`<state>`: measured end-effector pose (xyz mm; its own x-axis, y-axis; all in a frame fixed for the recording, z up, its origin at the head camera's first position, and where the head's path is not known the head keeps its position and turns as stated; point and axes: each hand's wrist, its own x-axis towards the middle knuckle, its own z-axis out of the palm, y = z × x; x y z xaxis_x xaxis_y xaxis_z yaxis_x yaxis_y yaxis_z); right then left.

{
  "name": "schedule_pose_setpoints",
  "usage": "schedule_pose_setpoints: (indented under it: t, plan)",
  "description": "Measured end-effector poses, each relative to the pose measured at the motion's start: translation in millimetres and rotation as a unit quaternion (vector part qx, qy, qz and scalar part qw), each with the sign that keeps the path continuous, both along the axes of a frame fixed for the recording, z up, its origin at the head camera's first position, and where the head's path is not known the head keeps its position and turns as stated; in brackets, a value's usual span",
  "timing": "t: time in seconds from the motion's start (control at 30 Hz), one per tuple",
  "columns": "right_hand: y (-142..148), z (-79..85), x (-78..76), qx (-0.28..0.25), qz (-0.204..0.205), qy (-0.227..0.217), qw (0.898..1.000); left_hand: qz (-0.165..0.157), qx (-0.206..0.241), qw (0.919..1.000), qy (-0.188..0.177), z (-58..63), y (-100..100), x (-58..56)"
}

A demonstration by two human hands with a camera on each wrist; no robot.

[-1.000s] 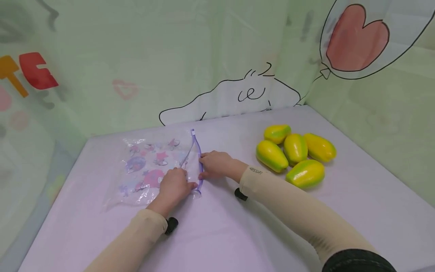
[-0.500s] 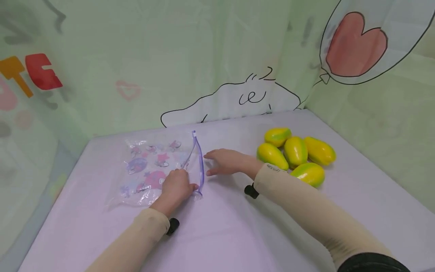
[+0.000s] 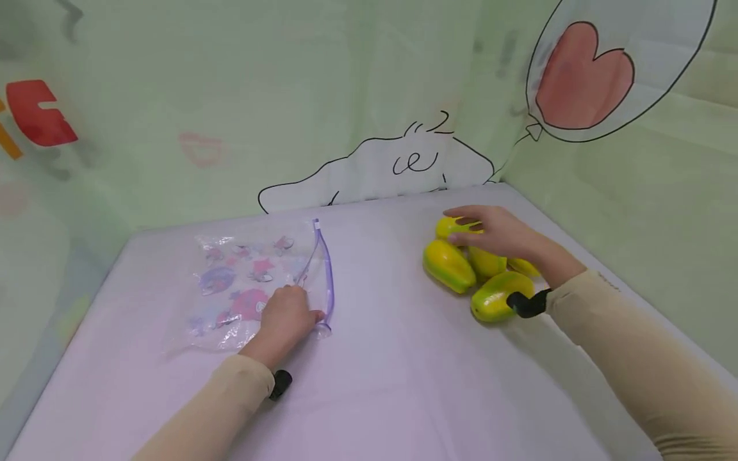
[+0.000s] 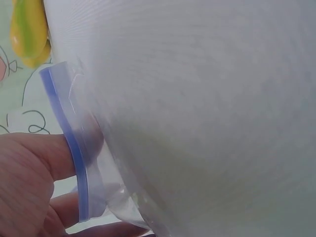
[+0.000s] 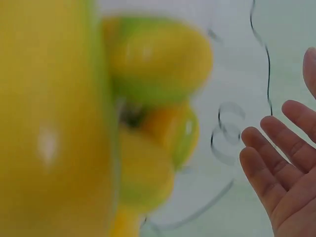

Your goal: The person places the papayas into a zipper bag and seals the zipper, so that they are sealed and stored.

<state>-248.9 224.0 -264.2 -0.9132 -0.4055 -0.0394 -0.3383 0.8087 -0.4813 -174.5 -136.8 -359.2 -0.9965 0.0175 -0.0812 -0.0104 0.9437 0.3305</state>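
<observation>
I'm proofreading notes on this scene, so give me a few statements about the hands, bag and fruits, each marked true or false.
1. The left hand touches the clear bag. True.
2. In the head view, the bag lies right of the yellow-green fruits. False: it lies left of them.
3. The right hand is nearer the fruits than the bag. True.
4. The right hand grips a fruit. False: its fingers hold nothing.
5. The bag is unprinted. False: it is printed in pink and purple.

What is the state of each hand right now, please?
Left hand: holding the bag near its purple edge.
Right hand: open near the yellow fruit, holding nothing.
</observation>
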Motion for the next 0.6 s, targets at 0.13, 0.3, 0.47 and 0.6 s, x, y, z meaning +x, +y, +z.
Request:
schedule_pose_setpoints:
  t: [0.13, 0.3, 0.47, 0.6]
  plan:
    - [47, 10.7, -2.5, 0.005, -0.059, 0.011, 0.998, -0.003, -0.004, 1.0000, 0.000, 2.1, -4, 1.0]
    - [91, 1.4, 0.6, 0.013, -0.109, -0.002, 0.994, -0.005, 0.002, 1.0000, -0.005, 1.6, -6, 1.8]
    - [117, -15.6, 13.8, 0.014, -0.139, -0.011, 0.990, -0.007, 0.002, 0.9999, -0.012, 1.1, -4, 3.0]
    - [126, -28.2, 22.8, 0.033, -0.147, -0.014, 0.989, -0.010, 0.001, 0.9999, -0.010, 2.4, -1, 3.1]
